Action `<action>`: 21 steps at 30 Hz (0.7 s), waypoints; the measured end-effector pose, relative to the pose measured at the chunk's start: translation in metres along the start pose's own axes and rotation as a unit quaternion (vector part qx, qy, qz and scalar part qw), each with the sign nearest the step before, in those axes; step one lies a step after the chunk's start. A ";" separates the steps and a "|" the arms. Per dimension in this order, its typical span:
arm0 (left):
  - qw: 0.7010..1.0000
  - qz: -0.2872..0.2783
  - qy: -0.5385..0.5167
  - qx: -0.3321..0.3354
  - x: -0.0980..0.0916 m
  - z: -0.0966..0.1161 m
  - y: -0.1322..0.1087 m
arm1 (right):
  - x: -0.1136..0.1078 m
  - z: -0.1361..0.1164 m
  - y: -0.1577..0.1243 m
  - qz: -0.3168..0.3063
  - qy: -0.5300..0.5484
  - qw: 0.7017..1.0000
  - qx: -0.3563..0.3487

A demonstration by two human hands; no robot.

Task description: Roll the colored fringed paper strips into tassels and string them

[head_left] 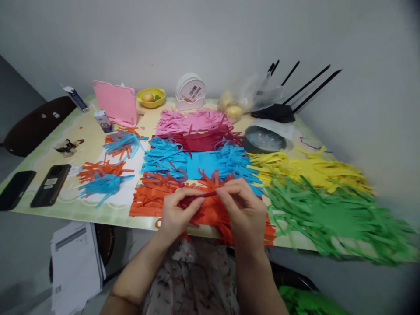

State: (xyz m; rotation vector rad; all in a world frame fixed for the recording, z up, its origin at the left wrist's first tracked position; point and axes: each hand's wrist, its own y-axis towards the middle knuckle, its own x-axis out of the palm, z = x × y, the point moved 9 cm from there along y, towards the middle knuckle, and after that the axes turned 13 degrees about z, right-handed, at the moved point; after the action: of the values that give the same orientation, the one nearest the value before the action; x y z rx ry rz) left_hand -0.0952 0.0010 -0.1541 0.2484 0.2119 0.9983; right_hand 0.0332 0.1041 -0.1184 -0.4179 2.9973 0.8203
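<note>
My left hand (pixel 177 214) and my right hand (pixel 244 210) meet over the table's near edge. Both pinch a thin dark red paper strip (pixel 201 197) stretched between them. Under them lies an orange fringed paper sheet (pixel 154 197). Behind it lie a blue fringed sheet (pixel 203 164), a dark red one (pixel 200 141) and a pink one (pixel 192 120). To the right, yellow (pixel 311 168) and green (pixel 331 216) fringed sheets spread toward the table's corner.
Loose orange and blue strips (pixel 105 175) lie on white paper at the left. Two phones (pixel 50 184) rest near the left edge. At the back stand a pink case (pixel 115 103), a yellow bowl (pixel 151 97), a round tin (pixel 264 139) and a router (pixel 278 111). Papers (pixel 77 264) sit below the table.
</note>
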 end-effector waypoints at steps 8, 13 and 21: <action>0.999 -0.006 -0.017 -0.045 -0.016 -0.006 -0.006 | 0.005 -0.009 -0.018 0.066 -0.027 0.996 -0.045; 0.991 0.003 0.111 0.080 -0.073 0.016 0.014 | 0.030 -0.020 -0.030 -0.005 -0.014 0.996 -0.089; 0.807 0.274 0.497 0.166 -0.214 0.037 0.187 | 0.037 -0.015 -0.017 -0.055 -0.025 0.991 -0.123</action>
State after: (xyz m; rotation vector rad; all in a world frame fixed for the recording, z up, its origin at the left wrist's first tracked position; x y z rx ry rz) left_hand -0.3467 -0.0874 -0.0489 0.0721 1.3507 1.6062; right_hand 0.0029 0.0728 -0.1170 -0.5505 2.8056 1.1754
